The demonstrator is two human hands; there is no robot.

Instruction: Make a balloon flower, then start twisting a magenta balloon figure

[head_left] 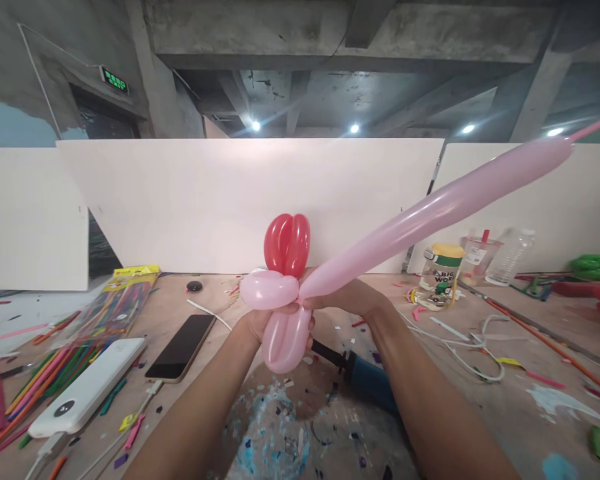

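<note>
A long pink balloon [430, 210] is twisted into rounded loops at its lower end, and its straight length slants up to the far right, ending in a thin uninflated tip. Red balloon lobes [287, 245] stand upright just above the pink twists. My left hand [258, 324] grips the pink loops from the left, its fingers partly hidden behind them. My right hand [343, 300] is closed at the twist where the straight length begins. Below my right hand lies a blue balloon pump [370, 380], partly hidden by my forearm.
At left lie a phone [180, 348], a white power bank [90, 387] and a pack of uninflated balloons [123, 300]. A yellow-lidded jar [437, 277] and a clear bottle [511, 259] stand at right, near white cables [473, 343]. White boards [205, 200] rise behind the table.
</note>
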